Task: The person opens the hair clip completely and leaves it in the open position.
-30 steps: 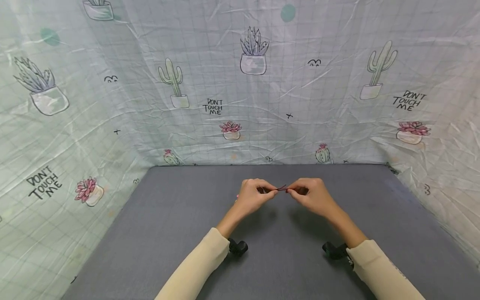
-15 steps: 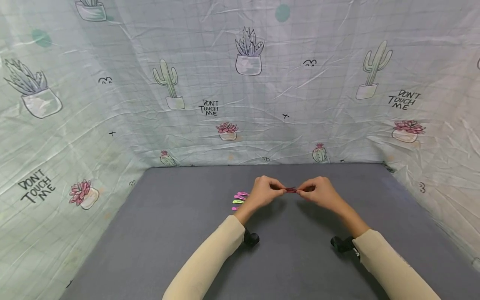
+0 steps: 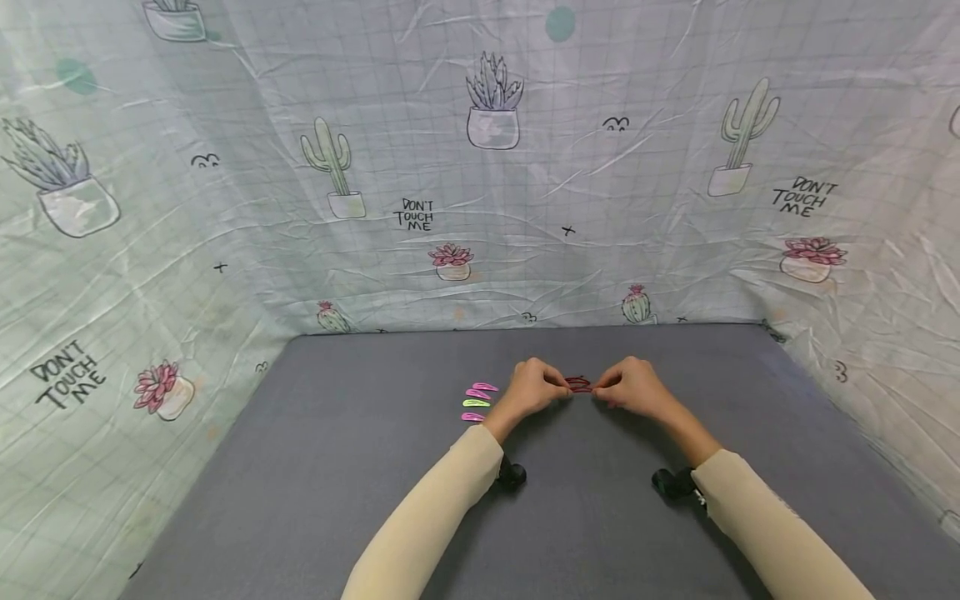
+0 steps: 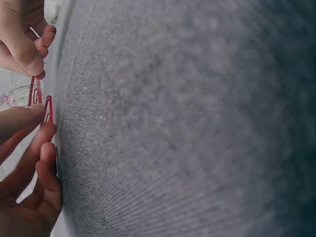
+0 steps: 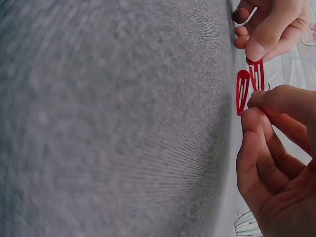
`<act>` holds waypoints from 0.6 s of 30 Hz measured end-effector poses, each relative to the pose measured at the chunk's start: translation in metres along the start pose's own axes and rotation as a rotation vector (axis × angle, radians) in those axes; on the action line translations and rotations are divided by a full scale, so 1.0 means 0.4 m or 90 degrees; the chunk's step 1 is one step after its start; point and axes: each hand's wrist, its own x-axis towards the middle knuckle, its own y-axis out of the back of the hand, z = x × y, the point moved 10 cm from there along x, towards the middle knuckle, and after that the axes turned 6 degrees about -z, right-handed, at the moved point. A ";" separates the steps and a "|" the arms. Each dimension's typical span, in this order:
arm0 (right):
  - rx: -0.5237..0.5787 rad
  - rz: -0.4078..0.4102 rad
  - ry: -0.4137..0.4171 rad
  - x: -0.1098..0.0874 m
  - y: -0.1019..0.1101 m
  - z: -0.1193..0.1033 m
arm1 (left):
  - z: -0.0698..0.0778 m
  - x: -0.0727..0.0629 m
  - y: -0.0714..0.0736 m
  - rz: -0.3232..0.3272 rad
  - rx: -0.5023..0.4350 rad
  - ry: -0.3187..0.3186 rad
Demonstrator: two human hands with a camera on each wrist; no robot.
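Note:
Two red snap hair clips are between the hands, low over the table. One red hair clip [image 5: 256,75] spans the gap from hand to hand. My left hand [image 3: 534,387] pinches its one end with thumb and fingers, while my right hand [image 3: 636,386] pinches the other. Beside it, the second red hair clip [image 5: 242,92] lies roughly parallel and apart. Whether a fingertip touches this second clip, I cannot tell. In the left wrist view the fingers hide part of both clips.
Left of the left forearm, pink hair clips [image 3: 477,393] and a green hair clip [image 3: 476,403] lie in a column on the grey table [image 3: 360,467]. A cactus-printed cloth [image 3: 540,192] rises behind and at both sides.
Both hands have shifted right, then come down closer to the table with the red hair clips. The two clips, earlier overlapping, now show side by side. The pink and green clips have come into view.

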 end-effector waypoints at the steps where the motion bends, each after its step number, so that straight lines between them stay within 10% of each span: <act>1: -0.004 0.001 -0.004 0.001 -0.002 0.002 | -0.002 0.001 -0.001 -0.001 0.004 0.003; 18: -0.050 -0.012 -0.031 0.014 -0.023 0.004 | -0.012 0.000 -0.004 0.001 0.037 0.019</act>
